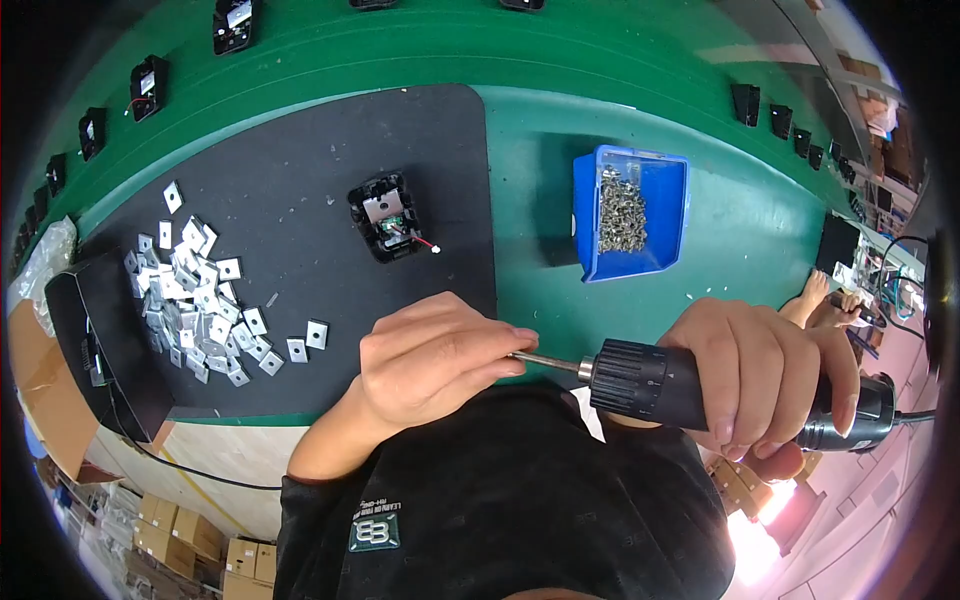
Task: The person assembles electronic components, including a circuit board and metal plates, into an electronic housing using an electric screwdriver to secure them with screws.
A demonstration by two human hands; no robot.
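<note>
My right hand point(755, 375) is wrapped round a black electric screwdriver point(645, 382), held sideways with its bit pointing left. At the tip of that bit, the fingers of my left hand point(440, 355) pinch together; whatever sits between them is too small to make out. Beyond my hands, on the black mat, lies an open black plastic housing point(388, 217) with a metal plate, a small green circuit board and a red wire ending in a white connector. A blue bin point(664, 212) of small metal screws point(621, 212) stands to the right of it.
Many square metal plates with holes point(205, 300) lie heaped on the black mat point(330, 180) at left. Beside them stands a black box point(110, 345). More black housings point(148, 88) line the green far strip. Another person's hands point(825, 302) show at far right.
</note>
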